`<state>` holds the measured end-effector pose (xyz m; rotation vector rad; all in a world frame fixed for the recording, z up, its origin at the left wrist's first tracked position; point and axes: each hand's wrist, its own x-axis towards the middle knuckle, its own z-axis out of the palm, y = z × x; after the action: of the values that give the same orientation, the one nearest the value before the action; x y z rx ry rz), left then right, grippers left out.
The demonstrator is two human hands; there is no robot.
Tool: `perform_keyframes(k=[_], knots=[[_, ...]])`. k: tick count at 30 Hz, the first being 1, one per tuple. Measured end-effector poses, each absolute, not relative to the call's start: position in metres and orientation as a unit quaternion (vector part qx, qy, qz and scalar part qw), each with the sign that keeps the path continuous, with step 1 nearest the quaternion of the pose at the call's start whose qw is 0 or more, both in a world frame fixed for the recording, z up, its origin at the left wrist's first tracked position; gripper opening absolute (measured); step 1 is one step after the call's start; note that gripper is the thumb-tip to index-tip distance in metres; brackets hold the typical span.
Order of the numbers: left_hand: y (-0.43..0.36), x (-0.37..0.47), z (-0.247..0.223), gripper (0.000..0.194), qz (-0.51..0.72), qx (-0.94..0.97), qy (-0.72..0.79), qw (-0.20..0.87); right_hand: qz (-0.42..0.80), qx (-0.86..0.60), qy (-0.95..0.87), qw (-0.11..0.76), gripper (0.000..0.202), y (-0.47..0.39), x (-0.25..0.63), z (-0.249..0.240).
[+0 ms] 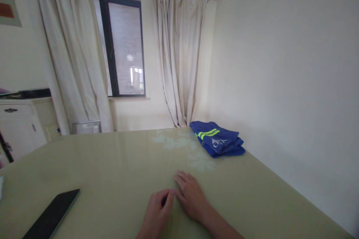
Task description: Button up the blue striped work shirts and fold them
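Observation:
My left hand rests on the pale green table near its front edge. Its fingers are curled in, with a small dark hollow beside the thumb, and nothing shows in them. My right hand lies palm down just to the right, fingers stretched out over the tabletop. The right thumb meets or nearly meets the fingertips of the left hand. Beyond both hands, a folded blue garment with a yellow-green reflective stripe and white lettering lies at the table's far right corner, apart from them.
A flat black slab-like object lies at the front left of the table. Along the right side runs a plain wall. Curtains hang by a dark-framed window. A white cabinet stands at the left.

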<state>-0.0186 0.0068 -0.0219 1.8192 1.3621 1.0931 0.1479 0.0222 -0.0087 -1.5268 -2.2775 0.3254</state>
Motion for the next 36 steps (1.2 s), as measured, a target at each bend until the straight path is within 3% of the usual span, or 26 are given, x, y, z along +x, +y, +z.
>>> perform_keyframes(k=[6,21,36], knots=[[0.003,-0.014,-0.017,0.049,0.301,0.764,0.517,0.243,0.123,-0.540,-0.810,0.192,0.052,0.029,0.152,-0.003],[-0.009,-0.003,-0.013,0.047,0.226,0.804,0.540,0.111,0.145,-0.527,-0.814,0.195,0.052,0.028,0.154,0.001],[-0.009,-0.007,-0.013,0.050,0.165,0.815,0.549,0.090,0.142,-0.510,-0.820,0.218,0.049,0.032,0.156,-0.008]])
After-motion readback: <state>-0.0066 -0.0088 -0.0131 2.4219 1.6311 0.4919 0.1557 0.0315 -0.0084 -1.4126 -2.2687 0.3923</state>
